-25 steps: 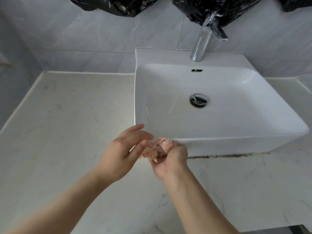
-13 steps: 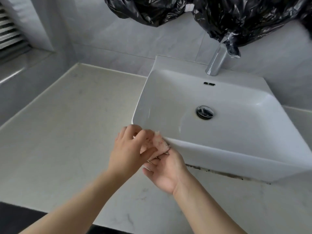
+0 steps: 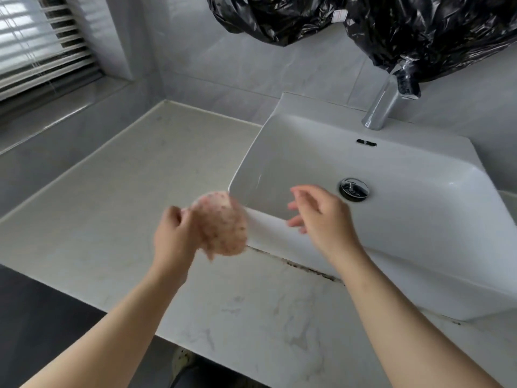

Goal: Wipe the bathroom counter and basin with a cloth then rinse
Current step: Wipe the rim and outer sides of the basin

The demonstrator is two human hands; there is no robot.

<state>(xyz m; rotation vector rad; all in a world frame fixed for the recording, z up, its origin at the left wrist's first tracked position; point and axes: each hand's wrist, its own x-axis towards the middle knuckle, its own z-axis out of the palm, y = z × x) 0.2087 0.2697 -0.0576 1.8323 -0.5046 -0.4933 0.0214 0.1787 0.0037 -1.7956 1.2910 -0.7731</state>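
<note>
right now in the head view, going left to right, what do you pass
blinds → left hand → cloth → right hand → drain → tap

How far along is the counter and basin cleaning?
Done: nothing visibly; dark grime lines the basin's base. In hand: the left hand grips the cloth beside the basin; the right hand is open above its front rim. Left: wiping counter and basin, then rinsing; the tap runs no water.
</note>
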